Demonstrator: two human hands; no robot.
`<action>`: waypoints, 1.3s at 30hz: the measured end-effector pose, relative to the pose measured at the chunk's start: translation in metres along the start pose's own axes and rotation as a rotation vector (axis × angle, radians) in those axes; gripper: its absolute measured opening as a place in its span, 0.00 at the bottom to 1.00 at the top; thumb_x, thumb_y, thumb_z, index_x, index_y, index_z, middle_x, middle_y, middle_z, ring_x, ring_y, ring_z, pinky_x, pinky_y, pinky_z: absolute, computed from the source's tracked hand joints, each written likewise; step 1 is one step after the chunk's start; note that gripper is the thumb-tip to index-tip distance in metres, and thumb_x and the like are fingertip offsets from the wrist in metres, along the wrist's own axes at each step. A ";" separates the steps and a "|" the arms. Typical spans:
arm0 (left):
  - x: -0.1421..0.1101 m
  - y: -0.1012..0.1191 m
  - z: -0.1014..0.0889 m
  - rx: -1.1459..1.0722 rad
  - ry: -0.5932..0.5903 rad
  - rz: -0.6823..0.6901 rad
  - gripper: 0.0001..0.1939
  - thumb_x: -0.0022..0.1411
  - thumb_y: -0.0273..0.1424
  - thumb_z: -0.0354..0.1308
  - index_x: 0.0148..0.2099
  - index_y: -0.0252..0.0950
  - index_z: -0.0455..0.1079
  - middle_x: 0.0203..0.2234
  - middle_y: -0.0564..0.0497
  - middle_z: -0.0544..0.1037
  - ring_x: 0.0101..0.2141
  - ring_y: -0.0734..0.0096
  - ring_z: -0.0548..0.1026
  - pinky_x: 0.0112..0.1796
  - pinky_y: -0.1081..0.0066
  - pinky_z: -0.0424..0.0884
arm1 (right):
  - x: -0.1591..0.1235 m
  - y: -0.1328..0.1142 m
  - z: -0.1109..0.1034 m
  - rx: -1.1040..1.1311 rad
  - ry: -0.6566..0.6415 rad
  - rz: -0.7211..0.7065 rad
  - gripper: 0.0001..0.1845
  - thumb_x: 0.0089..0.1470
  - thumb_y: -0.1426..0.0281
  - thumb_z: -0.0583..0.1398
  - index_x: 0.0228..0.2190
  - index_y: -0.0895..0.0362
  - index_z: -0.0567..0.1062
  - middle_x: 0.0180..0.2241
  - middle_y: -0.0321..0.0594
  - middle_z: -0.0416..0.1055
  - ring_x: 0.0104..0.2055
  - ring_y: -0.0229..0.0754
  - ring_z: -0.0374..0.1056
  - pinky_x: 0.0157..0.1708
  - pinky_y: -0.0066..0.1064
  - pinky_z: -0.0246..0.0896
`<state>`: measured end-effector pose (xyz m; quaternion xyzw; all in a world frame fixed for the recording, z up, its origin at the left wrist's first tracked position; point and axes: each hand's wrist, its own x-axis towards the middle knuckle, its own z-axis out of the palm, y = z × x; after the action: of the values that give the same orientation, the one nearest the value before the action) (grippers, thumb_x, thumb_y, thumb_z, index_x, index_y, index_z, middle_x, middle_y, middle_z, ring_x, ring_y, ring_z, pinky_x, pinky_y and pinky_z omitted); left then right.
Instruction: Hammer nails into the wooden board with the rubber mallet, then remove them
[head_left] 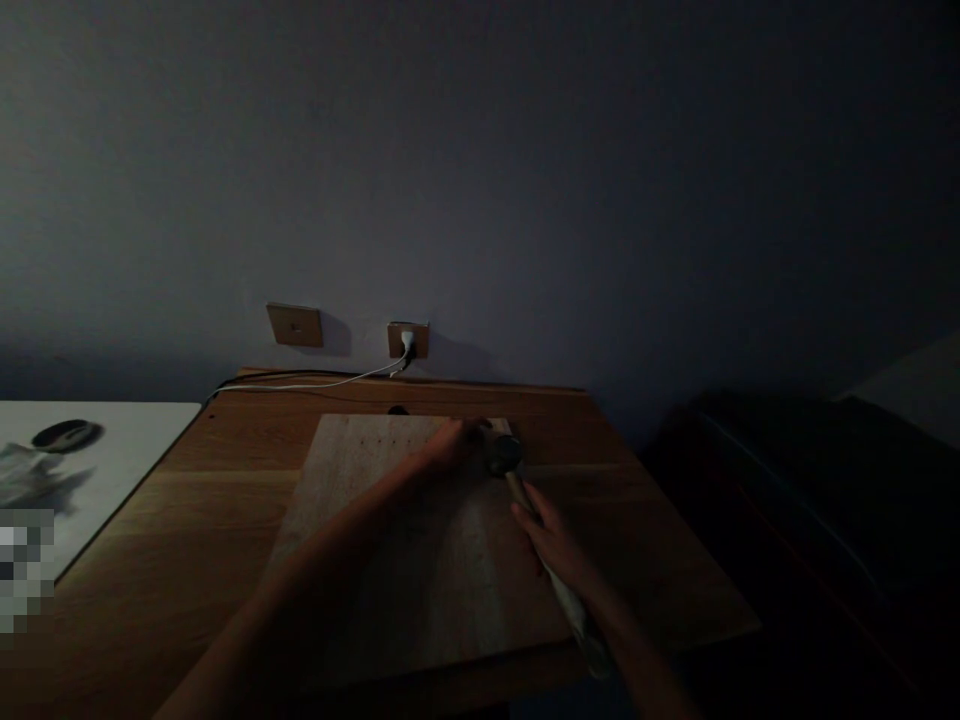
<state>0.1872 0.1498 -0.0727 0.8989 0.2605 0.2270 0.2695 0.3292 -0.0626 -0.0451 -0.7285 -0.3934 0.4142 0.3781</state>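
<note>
A light wooden board (420,560) lies flat before me, with a row of small dark marks along its far left part. My right hand (551,535) is closed around the wooden handle of a hammer (570,605). The hammer's dark head is over the board's far right corner, just right of my left hand (454,443). That hand rests at the board's far edge with its fingers pressed together; what they hold, if anything, is too dark and small to make out.
Under the board stands a brown wooden table (202,510) against the wall. Cables (330,382) run from a wall socket (418,342) along its back edge. At left, a white surface (135,470) bears a dark round dish (67,436) and a crumpled plastic bag (34,478).
</note>
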 end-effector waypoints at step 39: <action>-0.074 0.046 -0.094 0.398 -0.543 -0.135 0.11 0.51 0.32 0.68 0.38 0.37 0.77 0.33 0.45 0.83 0.32 0.58 0.81 0.27 0.72 0.67 | 0.010 0.011 0.021 0.171 0.116 -0.046 0.45 0.50 0.45 0.59 0.62 0.58 0.64 0.18 0.24 0.58 0.13 0.33 0.54 0.11 0.23 0.47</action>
<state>0.0954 0.1075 0.0056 0.9421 0.2774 -0.0944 0.1629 0.3169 -0.0536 -0.0653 -0.7072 -0.3508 0.3945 0.4703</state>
